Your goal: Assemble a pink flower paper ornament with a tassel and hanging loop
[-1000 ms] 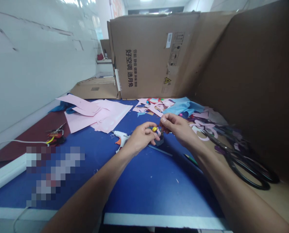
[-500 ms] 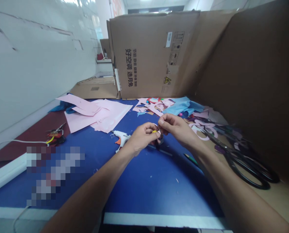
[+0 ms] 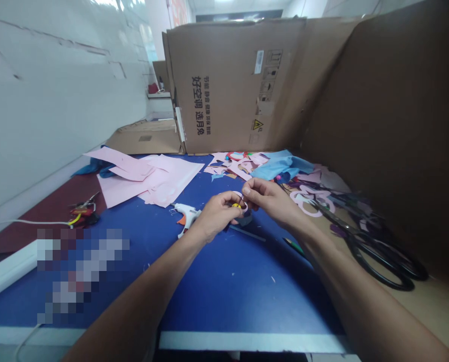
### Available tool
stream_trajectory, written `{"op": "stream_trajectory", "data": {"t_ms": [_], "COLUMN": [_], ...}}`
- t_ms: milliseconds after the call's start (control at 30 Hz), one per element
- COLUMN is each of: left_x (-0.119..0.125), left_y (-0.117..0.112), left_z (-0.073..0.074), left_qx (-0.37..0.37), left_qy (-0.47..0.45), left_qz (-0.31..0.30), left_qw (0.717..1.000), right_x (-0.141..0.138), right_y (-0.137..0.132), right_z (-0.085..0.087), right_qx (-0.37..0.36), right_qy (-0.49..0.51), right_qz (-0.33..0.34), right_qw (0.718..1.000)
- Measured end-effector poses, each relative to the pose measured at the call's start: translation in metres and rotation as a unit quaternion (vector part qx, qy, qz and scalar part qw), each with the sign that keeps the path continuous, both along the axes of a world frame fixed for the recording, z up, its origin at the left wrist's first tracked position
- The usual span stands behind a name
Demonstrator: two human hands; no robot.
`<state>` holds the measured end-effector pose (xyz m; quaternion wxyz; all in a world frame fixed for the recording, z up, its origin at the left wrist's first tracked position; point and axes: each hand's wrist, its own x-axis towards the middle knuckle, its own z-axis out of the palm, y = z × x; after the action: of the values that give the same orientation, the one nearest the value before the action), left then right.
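My left hand [image 3: 221,215] is closed around a small pink paper piece with a yellow round part [image 3: 237,205], mostly hidden by the fingers. Close beside it, my right hand [image 3: 262,197] pinches at the piece's right edge; whatever sits between thumb and forefinger is too small to name. Both hands are held above the blue table [image 3: 216,286]. To the left of my left hand lies a white glue gun [image 3: 187,213] with an orange trigger. A thin pale strip [image 3: 249,234] rests on the table under the hands.
Pink paper sheets [image 3: 152,176] lie at the back left, paper scraps [image 3: 239,163] and blue cloth [image 3: 280,163] at the back. Black-handled scissors [image 3: 367,246] and a green pencil [image 3: 295,247] are on the right. Cardboard [image 3: 232,90] walls the back and right; a white power strip [image 3: 13,266] lies left.
My left hand has turned slightly, and the yellow part and pink edge show more between the hands. My right hand stays close by. The whole view has shifted a little.
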<state>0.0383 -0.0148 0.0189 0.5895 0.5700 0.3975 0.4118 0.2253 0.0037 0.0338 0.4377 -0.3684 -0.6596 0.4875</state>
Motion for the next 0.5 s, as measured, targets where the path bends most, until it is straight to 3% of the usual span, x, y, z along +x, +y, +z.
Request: {"op": "stream_trajectory", "data": {"t_ms": [300,500], "left_x": [-0.003,-0.003], "left_y": [0.003,0.004], "left_z": [-0.002,-0.001], "left_qx": [-0.004,0.022], "left_qy": [-0.020,-0.037], "left_qz": [0.002,0.039], "left_qw": [1.000,0.998], "right_x": [-0.010,-0.013], "right_y": [-0.002,0.000], "right_z": [-0.007,-0.008], "right_qx": [0.010,0.022], "right_qy": [-0.001,-0.002], "right_qz": [-0.009,-0.014], "right_qw": [1.000,1.000]}}
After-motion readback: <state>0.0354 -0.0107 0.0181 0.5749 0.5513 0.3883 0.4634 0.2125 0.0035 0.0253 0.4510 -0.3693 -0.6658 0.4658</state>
